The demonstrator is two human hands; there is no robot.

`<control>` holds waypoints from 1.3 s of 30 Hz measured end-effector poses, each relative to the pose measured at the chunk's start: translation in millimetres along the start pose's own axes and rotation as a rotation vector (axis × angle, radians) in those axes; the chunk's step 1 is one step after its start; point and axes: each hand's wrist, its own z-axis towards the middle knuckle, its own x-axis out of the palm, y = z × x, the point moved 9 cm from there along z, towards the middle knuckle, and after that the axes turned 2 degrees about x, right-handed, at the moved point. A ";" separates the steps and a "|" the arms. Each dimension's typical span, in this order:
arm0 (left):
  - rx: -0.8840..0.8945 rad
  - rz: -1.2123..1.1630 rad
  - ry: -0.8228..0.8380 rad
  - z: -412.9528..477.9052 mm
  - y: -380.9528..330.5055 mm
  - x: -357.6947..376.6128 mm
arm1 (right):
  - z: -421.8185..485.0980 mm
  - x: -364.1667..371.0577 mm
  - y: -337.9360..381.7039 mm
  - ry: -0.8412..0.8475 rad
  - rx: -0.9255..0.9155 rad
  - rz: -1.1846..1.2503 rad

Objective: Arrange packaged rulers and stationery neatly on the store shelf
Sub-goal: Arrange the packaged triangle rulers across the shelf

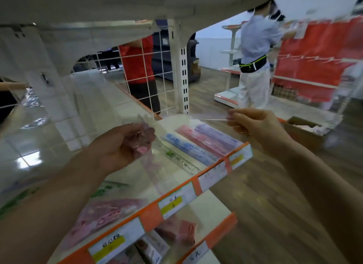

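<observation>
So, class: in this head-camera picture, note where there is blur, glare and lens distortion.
Head view: the background person and red display are blurred; head view: glare patches on the glossy tiles at left; head view: the wide lens bows the shelf edge; head view: the clear bag held by left hand and right hand is faint.

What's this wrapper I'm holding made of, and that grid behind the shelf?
The wrapper: thin clear plastic film, likely; glossy, see-through, creasing between the left hand and right hand. The grid: looks like white-coated metal wire; thin straight rods crossing in squares, smooth painted finish.
</observation>
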 end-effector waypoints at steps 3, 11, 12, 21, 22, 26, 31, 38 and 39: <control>-0.067 0.041 0.045 11.4 7.4 10.4 | 0.4 -3.5 -6.4 -0.031 -0.057 -0.156; -0.102 0.129 -0.058 29.7 16.5 34.9 | -2.3 6.9 -11.9 -0.055 -0.234 -0.509; -0.087 0.146 -0.092 32.0 16.2 32.9 | -3.0 8.4 -12.3 -0.051 -0.250 -0.547; -0.099 0.158 -0.095 36.1 25.6 41.8 | -3.4 16.8 -28.1 0.045 -0.224 -0.784; -0.101 0.163 -0.094 36.5 26.3 41.7 | -3.1 16.7 -27.0 0.034 -0.227 -0.791; -0.109 0.201 -0.101 36.8 29.1 41.2 | -0.8 19.8 -26.8 0.004 -0.210 -0.846; -0.104 0.203 -0.104 37.0 30.4 41.2 | -0.1 25.1 -34.3 0.026 -0.146 -0.984; -0.103 0.170 -0.084 26.3 26.2 40.1 | -4.6 36.7 -12.8 0.038 -0.183 -1.023; -0.099 0.155 -0.093 22.3 24.2 37.2 | -7.4 43.1 -1.7 0.046 -0.220 -0.958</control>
